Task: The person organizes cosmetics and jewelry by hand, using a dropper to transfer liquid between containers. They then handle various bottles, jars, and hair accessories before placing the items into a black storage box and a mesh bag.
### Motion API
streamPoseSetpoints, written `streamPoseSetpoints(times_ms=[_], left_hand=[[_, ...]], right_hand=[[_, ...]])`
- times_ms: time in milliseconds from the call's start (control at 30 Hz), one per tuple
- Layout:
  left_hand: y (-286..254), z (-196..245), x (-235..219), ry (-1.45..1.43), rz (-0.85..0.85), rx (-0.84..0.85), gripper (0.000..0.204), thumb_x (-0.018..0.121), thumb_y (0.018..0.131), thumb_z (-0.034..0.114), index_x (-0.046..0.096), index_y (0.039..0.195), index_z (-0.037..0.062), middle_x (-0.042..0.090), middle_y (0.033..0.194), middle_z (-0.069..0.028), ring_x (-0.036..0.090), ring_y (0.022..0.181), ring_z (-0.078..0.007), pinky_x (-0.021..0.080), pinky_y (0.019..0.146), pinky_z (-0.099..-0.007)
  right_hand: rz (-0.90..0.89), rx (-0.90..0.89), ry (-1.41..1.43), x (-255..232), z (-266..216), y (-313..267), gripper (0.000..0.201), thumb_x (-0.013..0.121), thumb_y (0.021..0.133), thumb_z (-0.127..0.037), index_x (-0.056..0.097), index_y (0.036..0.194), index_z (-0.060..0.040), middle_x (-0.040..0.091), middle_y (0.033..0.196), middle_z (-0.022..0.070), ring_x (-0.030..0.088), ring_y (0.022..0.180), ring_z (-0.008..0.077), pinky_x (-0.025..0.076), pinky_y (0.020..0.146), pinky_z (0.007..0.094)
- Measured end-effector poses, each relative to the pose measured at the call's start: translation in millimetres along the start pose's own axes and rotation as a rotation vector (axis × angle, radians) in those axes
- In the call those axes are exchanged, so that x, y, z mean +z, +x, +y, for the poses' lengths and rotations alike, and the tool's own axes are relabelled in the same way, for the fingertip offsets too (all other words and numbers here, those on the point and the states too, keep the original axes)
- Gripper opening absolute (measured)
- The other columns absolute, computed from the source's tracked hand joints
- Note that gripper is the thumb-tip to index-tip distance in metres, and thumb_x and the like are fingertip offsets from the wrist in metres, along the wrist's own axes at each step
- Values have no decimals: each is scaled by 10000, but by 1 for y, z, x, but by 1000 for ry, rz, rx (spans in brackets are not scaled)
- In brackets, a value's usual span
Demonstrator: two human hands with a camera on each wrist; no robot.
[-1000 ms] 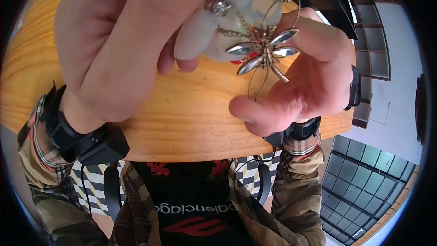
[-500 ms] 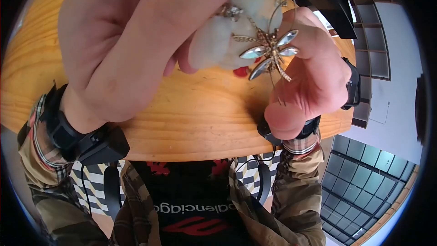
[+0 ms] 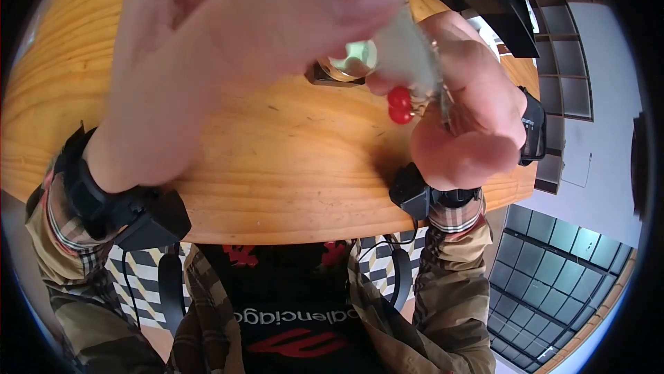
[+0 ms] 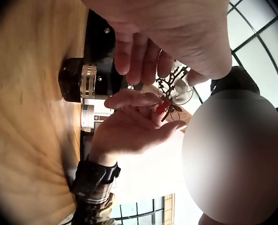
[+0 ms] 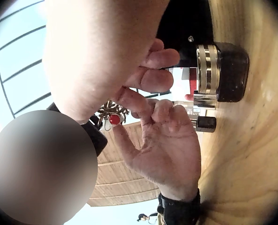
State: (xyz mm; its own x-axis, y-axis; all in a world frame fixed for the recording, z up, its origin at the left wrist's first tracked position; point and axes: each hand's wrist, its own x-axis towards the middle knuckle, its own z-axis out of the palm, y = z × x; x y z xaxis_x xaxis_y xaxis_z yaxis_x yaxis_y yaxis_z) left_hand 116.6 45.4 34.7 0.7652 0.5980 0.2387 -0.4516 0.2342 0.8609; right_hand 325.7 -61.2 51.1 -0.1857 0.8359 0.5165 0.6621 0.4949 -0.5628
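Head view, nearest first: your left hand [image 3: 228,49], blurred, pinching the pale part of an ornament [image 3: 411,59]. Your right hand [image 3: 477,111], curled about its wiry edge, close beside the left; whether the hands touch, cannot tell. Red beads [image 3: 400,105], glossy, hanging from the ornament between your hands, above the tabletop.

Beneath: your wooden table [image 3: 270,194], orange-toned, grain visible, edge curved. On it: one dark jar [image 5: 232,72], silvery bands.

Beyond: black-and-white patterned surface [image 3: 142,287]; pale wall [image 3: 602,118]; open shelves [image 3: 567,59]; gridded window [image 3: 546,270].
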Motion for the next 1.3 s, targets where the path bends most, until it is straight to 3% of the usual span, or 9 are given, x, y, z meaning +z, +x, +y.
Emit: streamPoseSetpoints(times_ms=[67,133,167,233,267,333,633,733,1300], left_hand=[[3,-7,18,-27,-181,196,195,742,871,160,598,920,39,641,987,-73,601,907,-107,486,822,-290],[3,-3,86,591,662,134,208,740,861,75,594,1002,28,650,1073,-103,617,949,-129,497,843,-292],[2,-8,64,591,662,133,208,740,861,75,594,1002,28,650,1073,-103,617,949,-129,497,843,-292],[-1,-23,1,-154,-117,289,356,748,840,2,570,1148,3,665,1135,-129,645,1039,-164,521,885,-319],[-2,-16,15,-154,-117,289,356,748,840,2,570,1148,3,665,1135,-129,645,1039,-164,521,885,-319],[-8,7,55,-121,473,75,454,751,850,-23,525,1244,-12,692,1130,-153,696,1000,-200,566,837,-339],[-12,29,42,-166,235,-215,471,750,870,-29,479,1256,-12,725,931,-181,735,754,-239,600,699,-340],[-6,36,64,34,446,-269,400,743,878,-37,498,1193,-2,722,892,-168,725,709,-222,584,673,-297],[-24,-2,36,291,448,35,343,629,974,95,525,1275,-34,696,977,-122,651,756,-160,518,691,-266]], right_hand=[[10,13,33,-1,-2,0,883,283,1017,-716,610,853,87,654,755,219,621,662,280,502,594,378],[30,42,102,-1,-3,-1,792,296,1063,-594,619,834,93,646,711,230,627,609,316,526,602,424],[31,42,102,-1,-4,-2,792,296,1063,-594,619,834,93,646,711,230,627,609,316,526,602,424],[58,50,95,3,-7,-4,728,336,1058,-523,608,855,122,636,677,234,634,598,329,551,616,427],[70,55,94,3,-7,-5,696,356,1055,-487,602,866,136,631,660,235,637,593,335,563,623,429],[60,14,102,3,-6,-7,673,379,1048,-474,602,876,136,635,676,236,643,598,331,566,624,423],[-9,-310,169,-3,22,-6,492,581,987,-354,607,964,137,672,812,240,688,645,291,595,641,373],[-30,-415,188,-10,32,-3,454,648,967,-314,609,994,137,684,858,241,704,661,278,604,646,357],[28,-520,-58,-11,15,-5,367,661,1001,-283,644,918,75,690,691,136,674,625,225,549,609,351]])
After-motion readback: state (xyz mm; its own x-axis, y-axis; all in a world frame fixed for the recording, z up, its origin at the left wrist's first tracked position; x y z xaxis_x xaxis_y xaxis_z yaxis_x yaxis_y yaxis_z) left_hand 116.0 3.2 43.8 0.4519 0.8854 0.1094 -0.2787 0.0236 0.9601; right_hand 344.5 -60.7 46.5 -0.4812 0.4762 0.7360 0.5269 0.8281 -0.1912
